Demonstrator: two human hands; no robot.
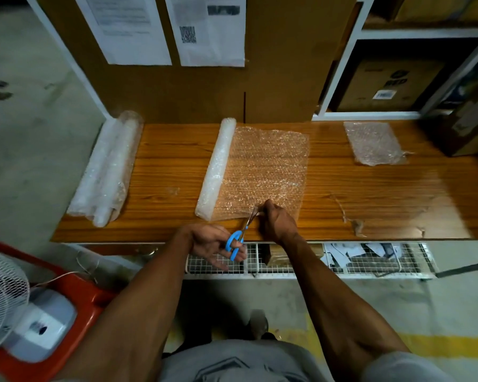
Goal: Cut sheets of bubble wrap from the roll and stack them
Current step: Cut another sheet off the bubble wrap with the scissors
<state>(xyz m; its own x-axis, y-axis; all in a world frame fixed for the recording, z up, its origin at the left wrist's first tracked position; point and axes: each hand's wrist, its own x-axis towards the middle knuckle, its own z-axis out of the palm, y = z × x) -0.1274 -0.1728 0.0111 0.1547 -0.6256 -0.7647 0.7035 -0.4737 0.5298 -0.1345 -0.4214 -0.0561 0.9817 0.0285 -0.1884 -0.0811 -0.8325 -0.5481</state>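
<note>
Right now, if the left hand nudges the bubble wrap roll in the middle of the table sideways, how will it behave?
The roll is a cylinder lying on the flat table, so it would probably roll easily. It looks light, being air-filled film. The unrolled sheet is still attached and pinned by the right hand, which may hold it back.

Grey printed T-shirt (238, 362), bare forearms

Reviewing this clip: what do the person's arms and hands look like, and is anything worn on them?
Both hands, left and right, are bare: no gloves, rings, watch or bands visible. The forearms are uncovered too. Short grey sleeves of a grey T-shirt with a dark chest graphic show at the bottom edge.
</note>
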